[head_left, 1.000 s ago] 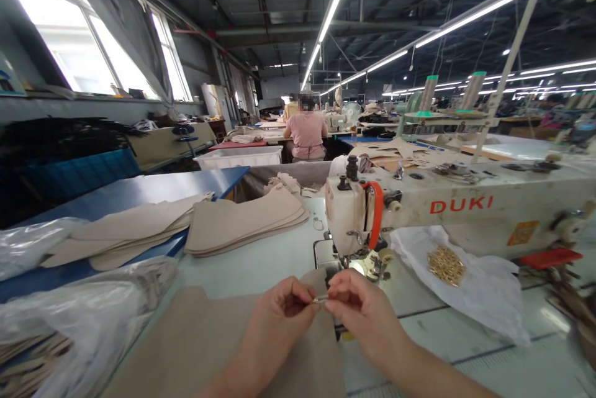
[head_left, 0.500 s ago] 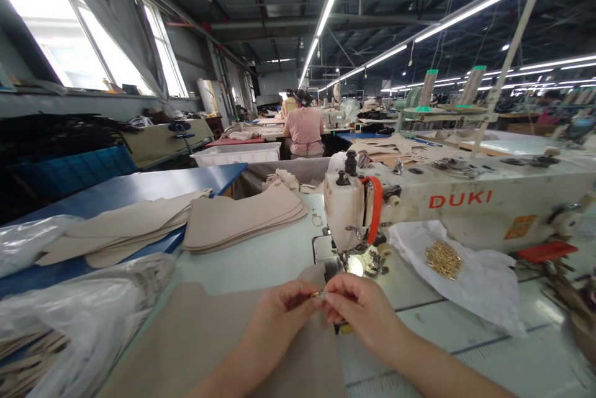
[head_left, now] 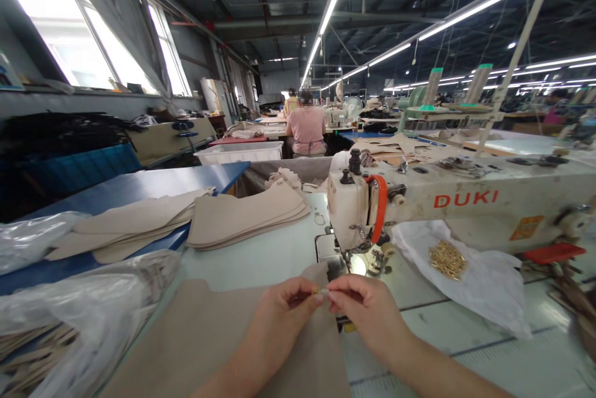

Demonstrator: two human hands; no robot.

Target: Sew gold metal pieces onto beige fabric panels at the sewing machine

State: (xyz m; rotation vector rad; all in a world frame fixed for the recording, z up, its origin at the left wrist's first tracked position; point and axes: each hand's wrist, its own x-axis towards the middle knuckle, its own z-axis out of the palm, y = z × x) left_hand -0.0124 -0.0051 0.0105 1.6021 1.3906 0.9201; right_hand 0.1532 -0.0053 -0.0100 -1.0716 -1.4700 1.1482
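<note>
At the far left a clear plastic bag [head_left: 93, 305] holds beige cut pieces. The left hand [head_left: 284, 311] is pinched shut, thumb and forefinger clamped on a small gold fitting [head_left: 321, 291] (too small to make out its shape). The right hand [head_left: 367, 314] grips the same fitting from the other side, and the fingertips of the two meet over a beige panel [head_left: 200, 336] lying on the surface [head_left: 270, 255]. Further right, beside the sewing machine [head_left: 465, 199], a white plastic sheet [head_left: 484, 286] carries a heap of gold fittings [head_left: 447, 259] — well apart from both hands.
</note>
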